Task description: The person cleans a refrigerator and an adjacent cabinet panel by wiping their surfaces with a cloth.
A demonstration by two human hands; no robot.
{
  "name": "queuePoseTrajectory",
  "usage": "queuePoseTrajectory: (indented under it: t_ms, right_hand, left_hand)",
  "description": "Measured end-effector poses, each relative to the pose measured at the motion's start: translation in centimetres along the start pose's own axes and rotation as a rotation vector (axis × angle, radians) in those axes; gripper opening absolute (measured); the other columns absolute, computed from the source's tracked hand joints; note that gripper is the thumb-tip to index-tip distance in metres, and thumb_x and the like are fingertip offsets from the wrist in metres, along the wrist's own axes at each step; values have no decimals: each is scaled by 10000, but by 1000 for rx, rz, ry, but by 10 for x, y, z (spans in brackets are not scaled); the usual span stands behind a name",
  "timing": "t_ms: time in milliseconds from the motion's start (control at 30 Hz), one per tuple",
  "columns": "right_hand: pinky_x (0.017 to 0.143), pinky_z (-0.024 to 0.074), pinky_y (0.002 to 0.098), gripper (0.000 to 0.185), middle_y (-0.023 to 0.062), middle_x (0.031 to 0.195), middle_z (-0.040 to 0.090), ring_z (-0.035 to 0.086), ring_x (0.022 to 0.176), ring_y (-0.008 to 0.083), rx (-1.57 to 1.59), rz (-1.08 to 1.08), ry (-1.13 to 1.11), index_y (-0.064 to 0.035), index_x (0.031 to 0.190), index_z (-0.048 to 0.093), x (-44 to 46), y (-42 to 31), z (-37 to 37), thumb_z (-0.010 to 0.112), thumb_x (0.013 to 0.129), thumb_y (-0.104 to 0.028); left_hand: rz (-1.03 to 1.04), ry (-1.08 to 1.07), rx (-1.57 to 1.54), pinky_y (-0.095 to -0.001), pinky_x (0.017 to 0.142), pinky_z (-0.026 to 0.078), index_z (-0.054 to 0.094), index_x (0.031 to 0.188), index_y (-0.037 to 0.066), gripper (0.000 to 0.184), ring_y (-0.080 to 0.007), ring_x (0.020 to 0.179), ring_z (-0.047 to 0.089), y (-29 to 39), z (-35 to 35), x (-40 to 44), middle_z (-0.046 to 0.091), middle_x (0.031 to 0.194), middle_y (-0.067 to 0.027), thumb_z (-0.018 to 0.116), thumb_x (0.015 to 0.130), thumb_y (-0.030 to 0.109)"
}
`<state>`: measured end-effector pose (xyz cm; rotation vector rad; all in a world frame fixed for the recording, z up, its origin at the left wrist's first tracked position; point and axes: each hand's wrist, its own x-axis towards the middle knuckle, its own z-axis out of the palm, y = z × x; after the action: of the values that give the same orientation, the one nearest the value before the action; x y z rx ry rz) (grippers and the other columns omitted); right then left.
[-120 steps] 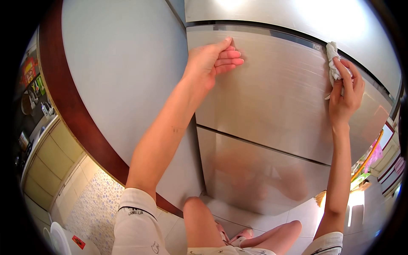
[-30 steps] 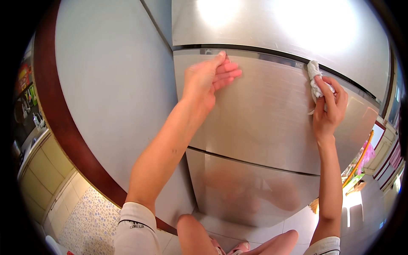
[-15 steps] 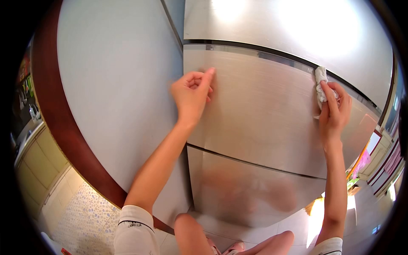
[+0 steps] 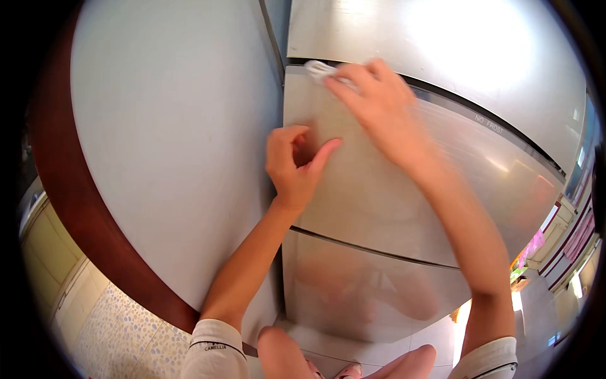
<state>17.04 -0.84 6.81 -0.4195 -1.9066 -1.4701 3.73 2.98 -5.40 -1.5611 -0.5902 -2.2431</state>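
In front of me stands a silver refrigerator [image 4: 379,202] with several stacked drawers or doors. My right hand [image 4: 383,104] pinches a crumpled white cloth [image 4: 320,71] at the top left edge of the middle door, by the dark gap under the upper door. The hand and cloth are slightly blurred, and part of the cloth is hidden behind the fingers. Lower and to the left, my left hand [image 4: 293,165] is near the door's left side, thumb apart from its curled fingers, with nothing in it. Whether it touches the door, I cannot tell.
A pale panel [image 4: 164,145] with a dark red edge [image 4: 104,208] rises close on the left. My knees [image 4: 281,354] are near the refrigerator's base. Pink cloth [image 4: 533,247] hangs at the far right, and a cabinet [image 4: 53,243] stands at the far left.
My right hand has carried the white cloth leftward along the door's top edge, from the right side to the left corner. My left hand has dropped lower, its thumb now spread from the fingers.
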Motion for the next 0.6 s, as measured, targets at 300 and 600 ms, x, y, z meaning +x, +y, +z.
queuePoseTrajectory:
  t_ms: [300,600]
  right_hand:
    - [701,449,319,446,29,998,596,513,818,241,-144,287,96,-107,983,654,-63,21,-45,586,588,88]
    - [711,466,313,334,41,982,526,492,802,232,255,137,-44,-42,990,604,16,-60,69,582,657,-42]
  left_hand:
    - [-222,1,-82,-359,911,385,335,1254,8,735,-246,1092,449,-8,11,-16,430,1211,-141,786,684,124]
    - [-190,119,-313,-386,974,329,265,1297,-25,532,-270,1131,429,-23,11,-26,388,1273,-189,368,956,371]
